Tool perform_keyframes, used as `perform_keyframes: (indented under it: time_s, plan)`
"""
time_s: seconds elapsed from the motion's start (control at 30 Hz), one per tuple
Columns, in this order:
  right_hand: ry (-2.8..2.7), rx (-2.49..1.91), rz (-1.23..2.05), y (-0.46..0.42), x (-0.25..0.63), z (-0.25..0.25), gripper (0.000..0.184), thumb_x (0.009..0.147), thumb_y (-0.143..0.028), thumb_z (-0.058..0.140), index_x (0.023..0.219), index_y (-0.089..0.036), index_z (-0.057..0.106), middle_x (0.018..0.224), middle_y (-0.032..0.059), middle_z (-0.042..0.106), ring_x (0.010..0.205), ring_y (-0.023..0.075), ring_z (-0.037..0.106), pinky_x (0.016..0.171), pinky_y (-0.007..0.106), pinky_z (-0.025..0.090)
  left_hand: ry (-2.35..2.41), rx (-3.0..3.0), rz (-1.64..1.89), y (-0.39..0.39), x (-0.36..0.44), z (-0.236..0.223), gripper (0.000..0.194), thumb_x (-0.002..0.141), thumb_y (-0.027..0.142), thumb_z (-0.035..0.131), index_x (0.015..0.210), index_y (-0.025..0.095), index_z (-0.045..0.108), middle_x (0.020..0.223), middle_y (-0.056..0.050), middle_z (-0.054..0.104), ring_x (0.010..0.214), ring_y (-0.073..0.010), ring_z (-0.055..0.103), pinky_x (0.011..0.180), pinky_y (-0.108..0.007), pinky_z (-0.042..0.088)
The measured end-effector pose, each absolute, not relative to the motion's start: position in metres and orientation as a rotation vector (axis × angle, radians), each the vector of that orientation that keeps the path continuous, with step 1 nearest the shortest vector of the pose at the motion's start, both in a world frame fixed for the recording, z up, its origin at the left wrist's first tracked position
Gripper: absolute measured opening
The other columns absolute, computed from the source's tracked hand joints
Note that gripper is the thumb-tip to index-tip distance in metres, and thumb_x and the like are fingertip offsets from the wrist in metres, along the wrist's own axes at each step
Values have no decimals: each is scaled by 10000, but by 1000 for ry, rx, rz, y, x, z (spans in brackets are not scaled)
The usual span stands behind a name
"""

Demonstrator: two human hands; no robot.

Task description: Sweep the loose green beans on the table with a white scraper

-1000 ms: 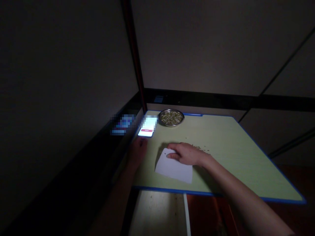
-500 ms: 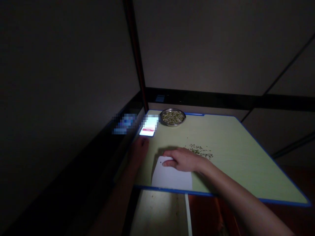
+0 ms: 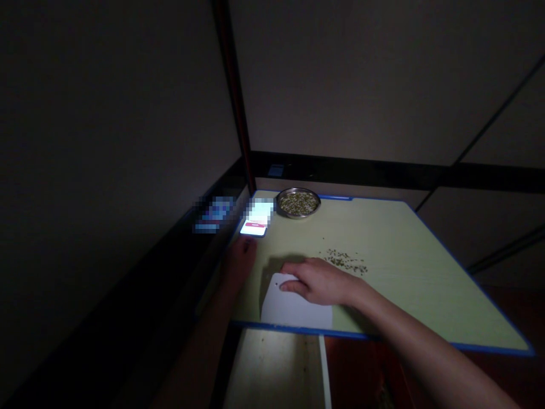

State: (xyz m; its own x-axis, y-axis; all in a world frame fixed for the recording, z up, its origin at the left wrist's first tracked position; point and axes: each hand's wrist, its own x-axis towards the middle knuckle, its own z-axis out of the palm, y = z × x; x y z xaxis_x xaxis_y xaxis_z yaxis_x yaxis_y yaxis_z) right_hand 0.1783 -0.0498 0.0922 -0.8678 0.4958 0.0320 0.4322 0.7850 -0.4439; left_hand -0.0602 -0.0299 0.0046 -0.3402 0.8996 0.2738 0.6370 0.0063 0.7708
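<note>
My right hand [image 3: 317, 280] grips a white scraper [image 3: 293, 304], a thin flat sheet with a small hole near one corner. Thumb on top, fingers behind, I hold it by its upper edge. Its lower edge is at the blue front rim of the pale green table [image 3: 409, 272]. A scatter of small greenish, bean-like seeds [image 3: 347, 262] lies just beyond my right wrist. My left hand [image 3: 240, 258] rests in shadow at the table's left side, fingers curled in, near a lit phone [image 3: 255, 226]. Nothing shows in its grasp.
A round metal dish [image 3: 298, 203] holding green and pale bits stands at the back left, beside the phone. A dark-banded wall [image 3: 361, 173] borders the far side. Below the front edge, an open drawer [image 3: 276, 369] juts out. The surroundings are dim.
My right hand and the scraper's upper edge have come down slightly toward me. The left hand, dish and phone look unchanged apart from a slight shift of view.
</note>
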Motion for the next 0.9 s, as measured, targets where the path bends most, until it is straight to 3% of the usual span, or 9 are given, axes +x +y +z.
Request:
perform_keyframes:
  time_s: [0.5, 0.9]
  plan:
    - [-2822, -832, 283, -79, 189, 102, 289, 989, -422, 417, 1030, -203, 602, 749, 39, 684, 609, 171, 573, 549, 312, 278, 2040, 1596, 1178, -28, -62, 4, 238, 849, 352, 454, 869, 174, 612, 799, -48, 663, 736, -177, 582, 679, -291, 433]
    - [-2757, -1072, 251, -106, 203, 87, 314, 976, -420, 389, 1017, -194, 604, 721, 62, 705, 543, 195, 579, 527, 327, 281, 2032, 1612, 1140, -24, -66, 1, 292, 840, 404, 456, 903, 186, 639, 753, -21, 662, 707, -185, 608, 640, -276, 438]
